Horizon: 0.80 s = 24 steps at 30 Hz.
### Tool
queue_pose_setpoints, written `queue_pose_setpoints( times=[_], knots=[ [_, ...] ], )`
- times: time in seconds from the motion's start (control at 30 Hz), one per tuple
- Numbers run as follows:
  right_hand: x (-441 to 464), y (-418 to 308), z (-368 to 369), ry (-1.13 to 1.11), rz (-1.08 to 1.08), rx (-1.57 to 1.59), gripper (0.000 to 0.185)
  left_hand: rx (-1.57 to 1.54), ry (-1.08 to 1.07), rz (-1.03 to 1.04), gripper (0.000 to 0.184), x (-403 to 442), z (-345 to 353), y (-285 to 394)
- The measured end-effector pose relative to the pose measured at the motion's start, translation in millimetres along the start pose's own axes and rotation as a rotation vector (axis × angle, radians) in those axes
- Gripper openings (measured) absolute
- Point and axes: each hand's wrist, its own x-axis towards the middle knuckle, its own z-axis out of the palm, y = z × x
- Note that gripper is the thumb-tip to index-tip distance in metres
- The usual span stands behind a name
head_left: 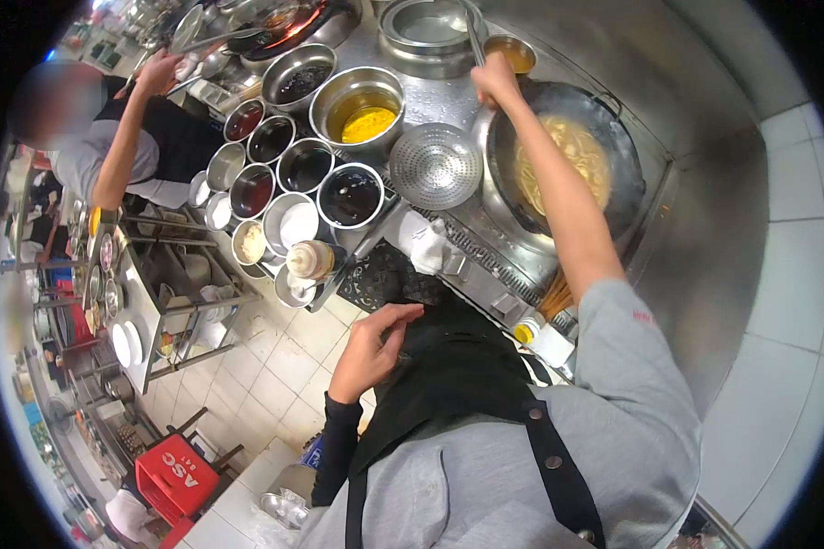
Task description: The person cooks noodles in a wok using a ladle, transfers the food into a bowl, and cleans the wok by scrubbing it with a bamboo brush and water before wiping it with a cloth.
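Note:
My right hand (497, 80) is closed around a long metal utensil handle (474, 35), which points toward the far edge; I cannot make out its working end. Beneath my right forearm sits a dark wok (627, 151) with noodles in pale, steaming liquid (588, 157). Just beyond that hand stands a small metal pot of amber liquid (520, 57). My left hand (373, 352) hovers in front of my black apron (449, 366), fingers stretched out and holding nothing. Left of the wok lies a round perforated strainer (436, 166).
Several metal containers of dark sauces (351, 196) and a pot with yellow contents (368, 125) line the left side. A squeeze bottle (309, 260) and white cloth (425, 243) sit near the front edge. A co-worker (146, 151) works at a flaming wok (307, 23).

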Motion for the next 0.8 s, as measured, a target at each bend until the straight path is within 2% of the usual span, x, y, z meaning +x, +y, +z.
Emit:
queue_pose_setpoints(
  times=[0.1, 0.2, 0.23, 0.3, 0.37, 0.47, 0.5, 0.53, 0.57, 0.6, 0.63, 0.67, 0.77, 0.8],
  knots=[
    [84, -13, 39, 0.068, 0.103, 0.135, 0.022, -0.044, 0.072, -0.078, 0.033, -15, -5, -12],
    [168, 19, 77, -0.235, 0.232, 1.005, 0.013, -0.101, 0.128, -0.155, 0.031, -26, -6, -30],
    [153, 9, 72, -0.244, 0.34, 1.508, 0.005, -0.106, 0.142, -0.17, 0.031, -30, -7, -35],
    [125, 8, 58, -0.46, 0.48, 1.829, 0.008, -0.133, 0.17, -0.194, 0.03, -36, -9, -41],
    [98, 5, 48, -0.584, 0.486, 1.968, 0.013, -0.184, 0.178, -0.209, 0.03, -36, -10, -54],
    [73, 5, 35, -0.482, 0.368, 1.669, 0.015, -0.182, 0.221, -0.237, 0.033, -35, -17, -76],
    [45, -12, 24, -0.351, 0.286, 1.455, 0.019, -0.236, 0.246, -0.256, 0.029, -38, -18, -90],
    [49, -6, 22, -0.369, 0.266, 1.303, 0.021, -0.287, 0.276, -0.269, 0.027, -38, -20, -107],
    [45, -2, 14, -0.356, 0.269, 1.13, 0.024, -0.308, 0.335, -0.302, 0.025, -38, -24, -123],
    [39, -3, 13, -0.164, 0.294, 0.98, 0.023, -0.328, 0.392, -0.34, 0.024, -40, -29, -133],
    [11, -9, 4, -0.02, 0.232, 0.801, 0.024, -0.378, 0.474, -0.39, 0.025, -41, -36, -133],
    [-14, -10, -11, -0.004, 0.108, 0.475, 0.026, -0.355, 0.548, -0.422, 0.024, -44, -43, -142],
    [-85, 7, -14, 0.166, -0.02, 0.116, 0.023, -0.511, 0.84, -0.391, 0.022, -56, -61, -175],
    [-114, 14, -6, 0.208, -0.057, 0.137, 0.019, -0.558, 0.929, -0.348, 0.021, -56, -68, -186]
  ],
)
